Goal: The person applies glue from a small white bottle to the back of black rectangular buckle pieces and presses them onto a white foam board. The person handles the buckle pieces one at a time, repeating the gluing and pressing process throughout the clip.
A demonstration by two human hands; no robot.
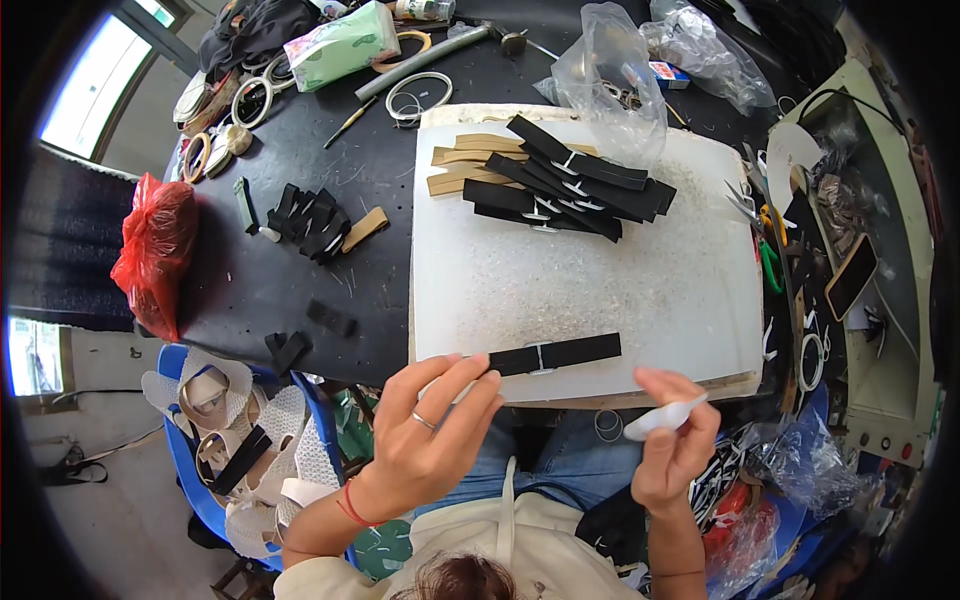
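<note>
A black strap point(585, 350) with a metal buckle at its middle lies near the front edge of a white work board point(480, 290). My left hand point(425, 425) is closed at the strap's left end, fingertips on it; part of something white shows between those fingers. To the right of the strap, just past the board's front edge, my right hand point(675, 450) pinches a small white tapered piece point(662, 418) between thumb and fingers. More black straps with metal buckles point(570, 180) are heaped at the back of the board, over several tan strips point(460, 155).
Black pieces point(312, 222) lie on the dark table, left of the board. A red plastic bag point(157, 255) stands at the left edge, above a blue basket point(185, 450) of pale straps. Scissors point(745, 205) and a phone point(852, 275) are at right. A clear bag point(615, 80) overhangs the board's back.
</note>
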